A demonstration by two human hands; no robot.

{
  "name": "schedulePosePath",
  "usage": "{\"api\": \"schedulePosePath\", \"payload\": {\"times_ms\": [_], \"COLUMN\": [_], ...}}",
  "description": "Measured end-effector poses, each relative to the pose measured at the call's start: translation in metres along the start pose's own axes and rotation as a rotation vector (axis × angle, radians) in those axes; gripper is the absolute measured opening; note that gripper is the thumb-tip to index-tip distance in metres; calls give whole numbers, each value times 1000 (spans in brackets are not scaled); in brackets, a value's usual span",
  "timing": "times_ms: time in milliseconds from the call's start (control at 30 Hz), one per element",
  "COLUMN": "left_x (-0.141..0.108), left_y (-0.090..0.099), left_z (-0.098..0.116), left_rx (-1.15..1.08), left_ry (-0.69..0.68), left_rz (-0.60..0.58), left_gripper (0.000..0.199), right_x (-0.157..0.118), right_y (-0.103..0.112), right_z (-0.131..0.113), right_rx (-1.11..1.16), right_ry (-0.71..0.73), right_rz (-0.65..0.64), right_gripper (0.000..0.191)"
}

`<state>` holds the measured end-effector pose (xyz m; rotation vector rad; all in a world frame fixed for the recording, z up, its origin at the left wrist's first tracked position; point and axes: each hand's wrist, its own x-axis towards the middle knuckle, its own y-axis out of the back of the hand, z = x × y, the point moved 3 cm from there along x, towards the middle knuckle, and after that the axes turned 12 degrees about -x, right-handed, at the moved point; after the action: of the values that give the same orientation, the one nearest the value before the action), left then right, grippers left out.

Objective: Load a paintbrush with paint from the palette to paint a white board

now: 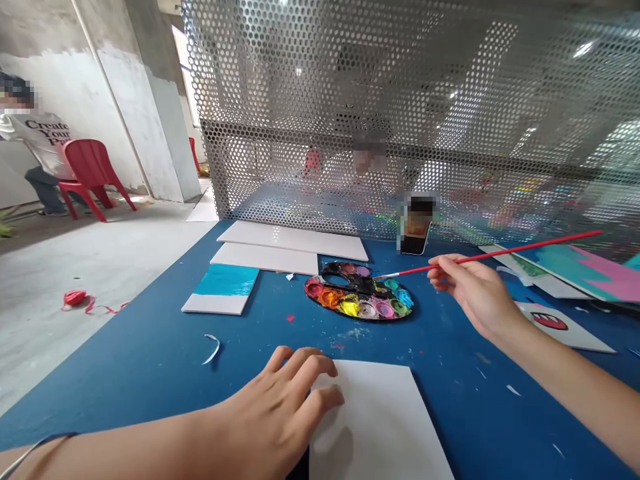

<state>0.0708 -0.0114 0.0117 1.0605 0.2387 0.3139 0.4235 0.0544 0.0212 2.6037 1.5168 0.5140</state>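
Observation:
My right hand (475, 293) pinches a thin red paintbrush (530, 247) between thumb and fingers. The bristle tip points left and is at the back part of a black oval paint palette (361, 285). Wells of red, orange, yellow, white, pink, green and blue paint fill the palette. In front of me lies a blank white canvas board (375, 420), its near end cut off by the view. My left hand (295, 400) rests at the board's left edge, fingers bent and apart, the thumb over its surface.
A small board painted partly blue (225, 280) and white boards (295, 239) lie at the back left. A phone (417, 225) leans on the perforated metal screen (300, 100). Painted boards (575, 267) lie right. A person (45, 140) is near a red chair (90, 163).

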Motion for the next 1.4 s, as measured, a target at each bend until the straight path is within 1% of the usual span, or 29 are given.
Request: {"api": "schedulePosePath", "payload": {"times_ms": [100, 167, 267, 400, 467, 600, 800, 1067, 1233, 1333, 1400], "left_x": [-4, -5, -7, -11, -13, -11, -8, -11, -11, -9, -6], "left_y": [0, 1, 2, 2, 1, 1, 1, 0, 0, 2, 4], "left_z": [-2, -3, -4, -4, -3, -2, -3, -4, -2, -1, -1], "left_rx": [38, 92, 145, 94, 70, 70, 29, -16, 32, 88, 105], "left_ry": [-13, -47, -89, -125, -125, -104, -94, -101, -85, -84, -60], "left_rz": [-5, 5, 38, 95, 106, 99, 97, 124, 166, 125, 85], "left_gripper": [79, 78, 77, 71, 68, 56, 56, 54, 59, 65, 72], "right_x": [14, 19, 24, 28, 29, 29, 32, 31, 29, 27, 26], "right_y": [-8, -8, -5, -4, -5, -7, 0, -2, 0, 2, 4], "right_z": [10, 17, 26, 35, 38, 42, 42, 38, 35, 34, 32], "right_rx": [-17, -24, -28, -23, -19, -24, -44, -66, -65, -65, -54], "right_ry": [-6, -13, -27, -35, -42, -66, -65, -89, -102, -115, -122], "right_rz": [1, 13, 39, 64, 66, 58, 82, 78, 69, 64, 74], "right_gripper": [16, 14, 15, 19, 20, 20, 22, 20, 21, 21, 20]}}
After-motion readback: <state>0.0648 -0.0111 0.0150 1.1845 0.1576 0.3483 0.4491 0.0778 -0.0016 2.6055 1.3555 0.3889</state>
